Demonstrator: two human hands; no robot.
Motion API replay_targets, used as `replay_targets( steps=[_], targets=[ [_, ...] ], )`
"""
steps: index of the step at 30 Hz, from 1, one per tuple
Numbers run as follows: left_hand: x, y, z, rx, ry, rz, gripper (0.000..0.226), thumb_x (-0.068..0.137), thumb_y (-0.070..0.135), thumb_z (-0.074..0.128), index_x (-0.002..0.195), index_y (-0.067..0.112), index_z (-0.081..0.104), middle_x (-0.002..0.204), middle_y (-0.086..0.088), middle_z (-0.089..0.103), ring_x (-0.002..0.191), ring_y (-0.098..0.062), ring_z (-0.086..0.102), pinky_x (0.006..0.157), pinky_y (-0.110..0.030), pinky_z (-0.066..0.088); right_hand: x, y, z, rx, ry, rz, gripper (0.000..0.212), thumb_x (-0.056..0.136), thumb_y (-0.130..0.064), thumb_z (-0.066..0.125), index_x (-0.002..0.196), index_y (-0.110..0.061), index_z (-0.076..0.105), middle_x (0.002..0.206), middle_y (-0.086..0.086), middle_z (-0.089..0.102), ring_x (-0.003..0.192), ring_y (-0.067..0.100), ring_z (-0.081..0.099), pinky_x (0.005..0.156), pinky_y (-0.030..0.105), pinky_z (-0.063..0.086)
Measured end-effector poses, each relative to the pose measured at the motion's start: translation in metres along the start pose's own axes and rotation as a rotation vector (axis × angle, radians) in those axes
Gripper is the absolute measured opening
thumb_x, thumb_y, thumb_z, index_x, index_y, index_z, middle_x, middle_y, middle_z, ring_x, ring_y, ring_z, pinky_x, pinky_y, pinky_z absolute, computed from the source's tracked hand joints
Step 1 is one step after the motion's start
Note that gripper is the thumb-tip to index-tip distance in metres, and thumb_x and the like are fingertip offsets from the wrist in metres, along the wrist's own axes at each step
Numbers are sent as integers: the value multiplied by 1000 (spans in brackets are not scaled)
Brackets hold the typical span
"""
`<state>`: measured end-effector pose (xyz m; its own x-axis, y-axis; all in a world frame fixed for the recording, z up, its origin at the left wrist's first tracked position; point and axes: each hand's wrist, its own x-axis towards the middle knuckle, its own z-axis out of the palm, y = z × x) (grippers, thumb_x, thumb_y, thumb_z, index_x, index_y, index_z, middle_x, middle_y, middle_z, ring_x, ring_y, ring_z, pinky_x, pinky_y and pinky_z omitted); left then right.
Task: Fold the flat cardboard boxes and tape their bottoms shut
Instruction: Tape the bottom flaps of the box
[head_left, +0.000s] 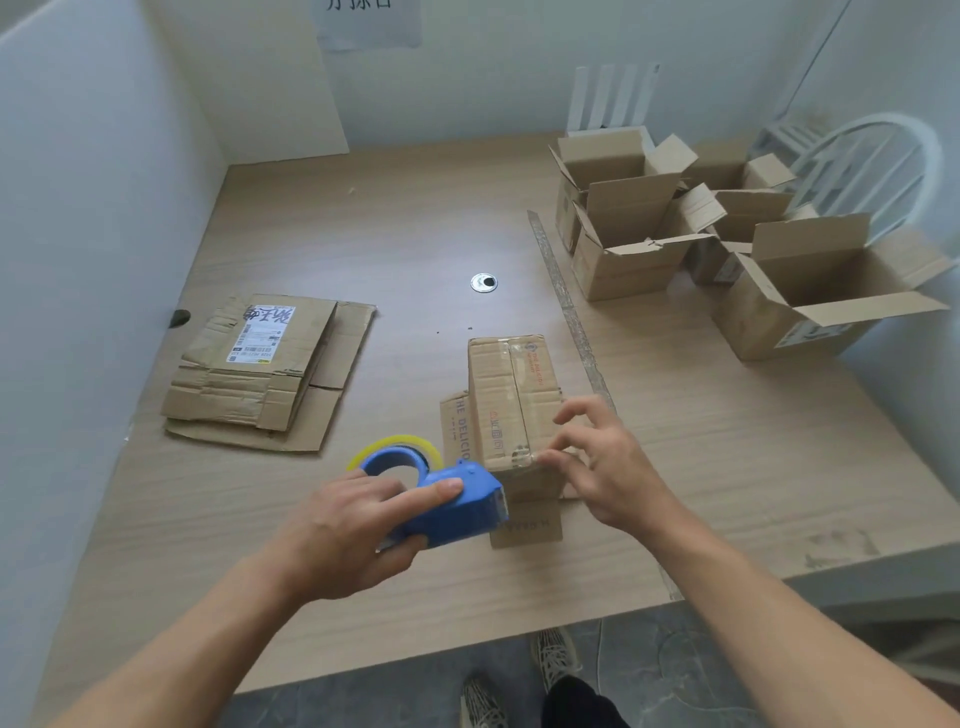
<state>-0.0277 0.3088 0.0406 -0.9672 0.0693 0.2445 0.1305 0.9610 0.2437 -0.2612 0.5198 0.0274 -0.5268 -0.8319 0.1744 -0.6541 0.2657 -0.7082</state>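
Observation:
A small folded cardboard box stands bottom-up on the table near the front edge, with clear tape along its middle seam. My left hand grips a blue tape dispenser holding a yellowish tape roll, its mouth at the box's near end. My right hand touches the box's near right corner, fingertips on the tape end there. A stack of flat cardboard boxes lies to the left, the top one bearing a white label.
Several folded open-topped boxes crowd the table's back right corner. A round metal grommet sits mid-table. White partition walls close the left and back. A white chair stands at the right. My shoes show below the table's front edge.

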Motion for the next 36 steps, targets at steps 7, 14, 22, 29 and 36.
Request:
replay_targets(
  steps=[7, 14, 22, 29, 36],
  targets=[
    [4, -10, -21, -117, -169, -251, 69, 77, 52, 52, 141, 62, 29, 98, 13, 68, 74, -13, 57, 64, -25, 45, -21, 23, -29, 115, -15, 266, 20, 90, -18, 70, 73, -25, 62, 110, -6, 51, 108, -8, 50, 87, 1, 33],
    [48, -9, -21, -229, -373, -479, 64, 72, 49, 52, 132, 65, 40, 81, 15, 62, 70, -6, 58, 65, -24, 50, -15, 37, -5, 163, -21, 495, 23, 95, -31, 62, 77, -17, 54, 106, 0, 52, 105, 15, 54, 89, 27, 38],
    [69, -14, -28, -301, -431, -574, 63, 67, 46, 54, 129, 58, 51, 107, 17, 66, 88, -2, 60, 74, -25, 52, -8, 41, 2, 132, -35, 538, 23, 96, -31, 60, 82, -14, 55, 110, 5, 51, 107, 18, 52, 87, 25, 34],
    [78, -15, -38, -371, -501, -604, 61, 67, 47, 55, 127, 58, 53, 109, 20, 66, 92, 1, 60, 73, -20, 48, -20, 44, 3, 174, 1, 541, 24, 96, -31, 60, 78, -16, 55, 109, 3, 53, 110, 16, 53, 93, 29, 38],
    [89, -17, -36, -367, -566, -647, 57, 66, 48, 55, 121, 63, 51, 112, 18, 66, 96, -4, 60, 80, -29, 52, -12, 48, 9, 151, -5, 594, 24, 95, -34, 61, 81, -14, 59, 110, 4, 52, 107, 18, 54, 97, 32, 39]
  ],
)
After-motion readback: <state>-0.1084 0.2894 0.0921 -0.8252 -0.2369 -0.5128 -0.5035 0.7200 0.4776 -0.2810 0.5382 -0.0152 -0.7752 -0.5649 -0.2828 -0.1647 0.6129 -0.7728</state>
